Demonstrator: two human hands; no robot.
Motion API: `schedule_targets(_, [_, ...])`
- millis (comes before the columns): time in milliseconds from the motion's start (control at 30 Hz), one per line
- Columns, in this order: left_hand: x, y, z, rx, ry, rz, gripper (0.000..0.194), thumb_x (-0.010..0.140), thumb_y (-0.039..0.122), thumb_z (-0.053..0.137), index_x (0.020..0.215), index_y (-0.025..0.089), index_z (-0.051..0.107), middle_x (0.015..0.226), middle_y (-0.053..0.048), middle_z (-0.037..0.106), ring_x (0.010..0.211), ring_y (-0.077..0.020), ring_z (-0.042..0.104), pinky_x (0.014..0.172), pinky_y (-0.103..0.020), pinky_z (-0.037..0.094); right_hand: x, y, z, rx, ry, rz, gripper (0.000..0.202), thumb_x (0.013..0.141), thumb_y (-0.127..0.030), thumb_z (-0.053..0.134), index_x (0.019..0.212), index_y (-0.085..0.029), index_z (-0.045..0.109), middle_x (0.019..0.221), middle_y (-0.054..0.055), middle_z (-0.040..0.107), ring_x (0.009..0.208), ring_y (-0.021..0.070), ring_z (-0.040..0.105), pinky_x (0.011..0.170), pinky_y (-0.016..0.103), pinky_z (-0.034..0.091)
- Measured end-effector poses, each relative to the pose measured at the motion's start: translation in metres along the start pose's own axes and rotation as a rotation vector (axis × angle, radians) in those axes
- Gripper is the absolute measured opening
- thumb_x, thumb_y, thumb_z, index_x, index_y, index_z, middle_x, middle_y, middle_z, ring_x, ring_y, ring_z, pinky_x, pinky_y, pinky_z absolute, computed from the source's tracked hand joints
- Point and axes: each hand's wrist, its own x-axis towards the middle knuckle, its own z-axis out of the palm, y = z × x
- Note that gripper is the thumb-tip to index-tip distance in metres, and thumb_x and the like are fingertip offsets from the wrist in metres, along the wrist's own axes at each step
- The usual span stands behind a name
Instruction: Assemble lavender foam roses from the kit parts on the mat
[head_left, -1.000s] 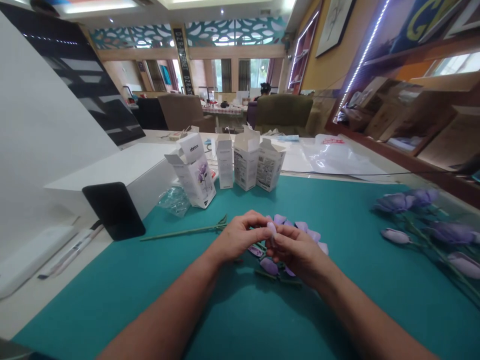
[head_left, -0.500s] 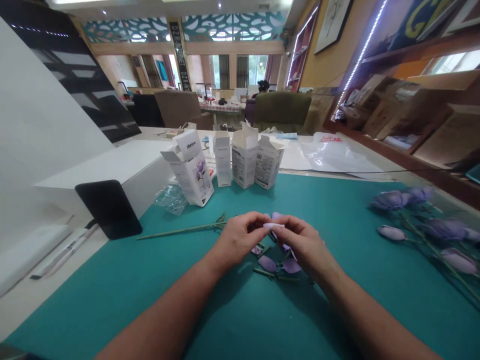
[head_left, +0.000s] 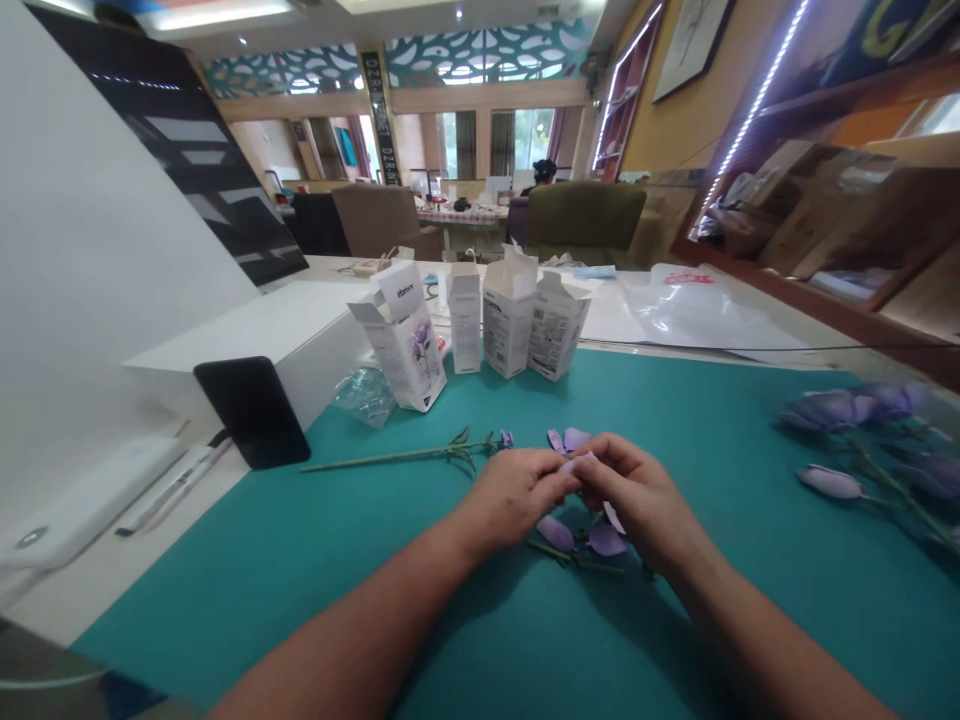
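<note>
Both hands meet over the middle of the green mat (head_left: pixel 420 520). My left hand (head_left: pixel 517 495) and my right hand (head_left: pixel 634 490) pinch a small pale purple petal piece (head_left: pixel 576 465) between thumbs and fingers. Under and around them lie loose purple petals (head_left: pixel 606 541) and short green stem pieces (head_left: pixel 600 568), partly covered by the hands. Beyond the fingers rests another purple petal (head_left: pixel 576 439). A long green stem (head_left: pixel 382 459) with leaves at one end lies to the left of my left hand.
Opened white boxes (head_left: pixel 510 320) stand at the mat's back edge beside crumpled clear plastic (head_left: pixel 365 395). A black tablet or phone (head_left: pixel 253 412) leans at left against a white box (head_left: pixel 247 325). Assembled purple flowers (head_left: pixel 829 410) lie at right. Behind is a clear plastic bag (head_left: pixel 679 310).
The view has swung a little left, so things appear shifted right. My left hand has turned slightly, its fingers more curled around the petal piece. Both hands still hold it.
</note>
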Motion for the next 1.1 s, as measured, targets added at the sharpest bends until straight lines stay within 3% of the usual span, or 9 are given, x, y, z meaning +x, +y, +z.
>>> schedule_targets(233, [0.000, -0.005, 0.015, -0.032, 0.075, -0.050, 0.031, 0.086, 0.034, 0.050, 0.063, 0.017, 0.060, 0.059, 0.002, 0.055, 0.059, -0.0113, 0.049, 0.051, -0.020, 0.035, 0.001, 0.007, -0.006, -0.060, -0.004, -0.033, 0.036, 0.070, -0.054, 0.070, 0.070, -0.020, 0.059, 0.055, -0.001, 0.055, 0.049, 0.0110, 0.048, 0.046, 0.024, 0.039])
schedule_targets(367, [0.001, -0.006, 0.011, 0.023, 0.035, -0.063, 0.029, 0.086, 0.034, 0.050, 0.067, 0.017, 0.064, 0.061, 0.002, 0.059, 0.061, -0.0125, 0.053, 0.053, -0.021, 0.035, 0.003, 0.005, -0.005, -0.034, -0.045, 0.040, 0.038, 0.066, -0.054, 0.073, 0.071, -0.019, 0.060, 0.056, -0.001, 0.056, 0.049, 0.0106, 0.048, 0.046, 0.023, 0.039])
schedule_targets(467, [0.001, -0.005, -0.012, 0.062, -0.019, -0.042, 0.023, 0.084, 0.035, 0.053, 0.079, 0.019, 0.069, 0.073, 0.001, 0.068, 0.070, -0.0157, 0.060, 0.062, -0.023, 0.042, 0.004, 0.001, -0.002, -0.011, -0.093, 0.097, 0.039, 0.061, -0.052, 0.077, 0.072, -0.019, 0.061, 0.058, -0.002, 0.058, 0.050, 0.0109, 0.050, 0.047, 0.024, 0.038])
schedule_targets(567, [0.004, -0.007, -0.047, 0.233, 0.204, -0.088, 0.026, 0.087, 0.034, 0.046, 0.094, 0.022, 0.068, 0.096, -0.003, 0.071, 0.089, -0.0196, 0.063, 0.077, -0.026, 0.045, 0.005, -0.002, -0.001, -0.013, -0.078, 0.097, 0.037, 0.058, -0.048, 0.080, 0.072, -0.019, 0.061, 0.061, -0.002, 0.059, 0.054, 0.0124, 0.054, 0.049, 0.025, 0.040])
schedule_targets(600, [0.006, -0.009, -0.057, 0.363, 0.204, -0.137, 0.028, 0.087, 0.034, 0.046, 0.100, 0.022, 0.067, 0.100, -0.004, 0.071, 0.092, -0.0204, 0.063, 0.077, -0.027, 0.045, 0.006, -0.003, -0.001, -0.015, -0.066, 0.103, 0.037, 0.058, -0.048, 0.080, 0.073, -0.019, 0.062, 0.062, -0.002, 0.060, 0.056, 0.0129, 0.055, 0.050, 0.025, 0.040])
schedule_targets(667, [0.011, -0.015, -0.071, 0.673, 0.053, -0.218, 0.030, 0.086, 0.033, 0.049, 0.108, 0.021, 0.065, 0.109, -0.005, 0.069, 0.097, -0.0215, 0.062, 0.077, -0.028, 0.044, 0.008, -0.003, -0.003, -0.016, -0.045, 0.124, 0.037, 0.058, -0.047, 0.079, 0.077, -0.019, 0.064, 0.064, -0.001, 0.062, 0.059, 0.0135, 0.057, 0.052, 0.025, 0.041])
schedule_targets(700, [0.013, -0.018, -0.074, 0.722, 0.013, -0.232, 0.030, 0.083, 0.033, 0.055, 0.108, 0.021, 0.065, 0.109, -0.006, 0.069, 0.098, -0.0233, 0.062, 0.078, -0.028, 0.044, 0.010, -0.003, -0.004, -0.015, -0.041, 0.136, 0.037, 0.059, -0.047, 0.079, 0.079, -0.019, 0.066, 0.066, -0.001, 0.063, 0.060, 0.0136, 0.057, 0.053, 0.025, 0.041])
schedule_targets(867, [0.026, -0.029, -0.062, 0.879, -0.066, -0.294, 0.044, 0.074, 0.040, 0.065, 0.114, 0.021, 0.063, 0.104, -0.012, 0.071, 0.099, -0.0318, 0.061, 0.079, -0.036, 0.042, 0.026, -0.006, -0.006, -0.068, -0.072, 0.171, 0.033, 0.061, -0.040, 0.079, 0.082, -0.017, 0.069, 0.064, -0.001, 0.063, 0.057, 0.0106, 0.054, 0.054, 0.024, 0.042])
schedule_targets(1100, [0.034, -0.032, -0.038, 0.978, -0.060, -0.327, 0.039, 0.074, 0.038, 0.062, 0.107, 0.017, 0.063, 0.102, -0.017, 0.070, 0.098, -0.0368, 0.061, 0.082, -0.044, 0.039, 0.059, -0.004, 0.008, -0.134, -0.034, 0.154, 0.028, 0.059, -0.035, 0.080, 0.073, -0.016, 0.065, 0.059, -0.003, 0.059, 0.052, 0.0093, 0.053, 0.048, 0.023, 0.039])
